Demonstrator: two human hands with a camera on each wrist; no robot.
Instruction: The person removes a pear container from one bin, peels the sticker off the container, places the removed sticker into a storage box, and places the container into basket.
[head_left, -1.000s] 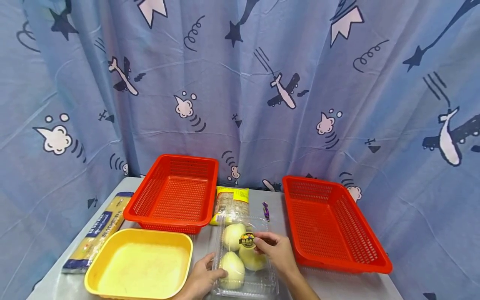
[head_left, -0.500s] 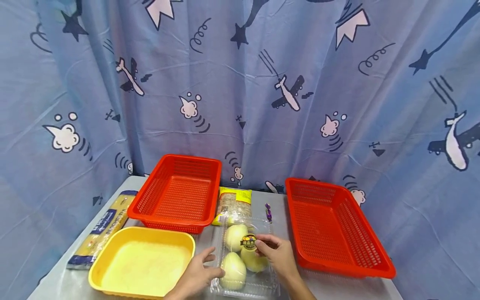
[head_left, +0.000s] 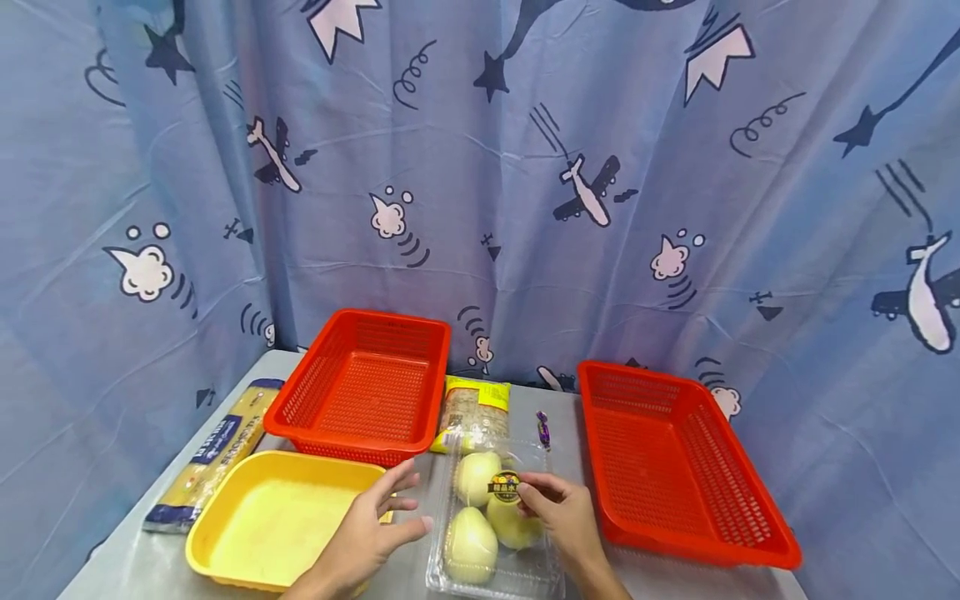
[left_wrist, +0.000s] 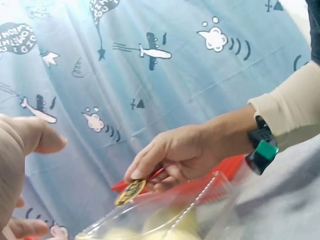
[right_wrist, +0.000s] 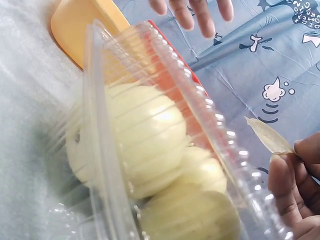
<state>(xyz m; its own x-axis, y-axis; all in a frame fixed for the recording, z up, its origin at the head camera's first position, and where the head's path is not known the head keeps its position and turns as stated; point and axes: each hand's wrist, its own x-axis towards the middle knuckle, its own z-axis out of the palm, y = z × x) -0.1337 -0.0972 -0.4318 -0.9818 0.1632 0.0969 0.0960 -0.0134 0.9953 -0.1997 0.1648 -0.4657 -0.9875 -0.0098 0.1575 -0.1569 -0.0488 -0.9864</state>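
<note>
In the head view, a clear plastic fruit box (head_left: 525, 575) with pale yellow pear-like fruits (head_left: 470, 546) inside lies on the grey table. My right hand (head_left: 566, 517) pinches a round black-and-gold sticker (head_left: 502, 487) between thumb and forefinger above the lid. The sticker (right_wrist: 270, 137) stands clear of the lid in the right wrist view, its pale back showing. My left hand (head_left: 367, 525) hovers left of the box with fingers spread and nothing in them, overlapping the rim of a yellow basin (head_left: 197, 542).
Behind the basin stands a red basket (head_left: 360, 454); another red basket (head_left: 697, 546) stands at the right. A spaghetti pack (head_left: 210, 458) lies at the left edge. A yellow-topped bag (head_left: 476, 408) and a purple-wrapped candy (head_left: 543, 429) lie beyond the box.
My left hand has let go of the box's left side and moved left toward the basin, fingers opening. The right hand keeps pinching the sticker over the box. The head view has shifted slightly.
</note>
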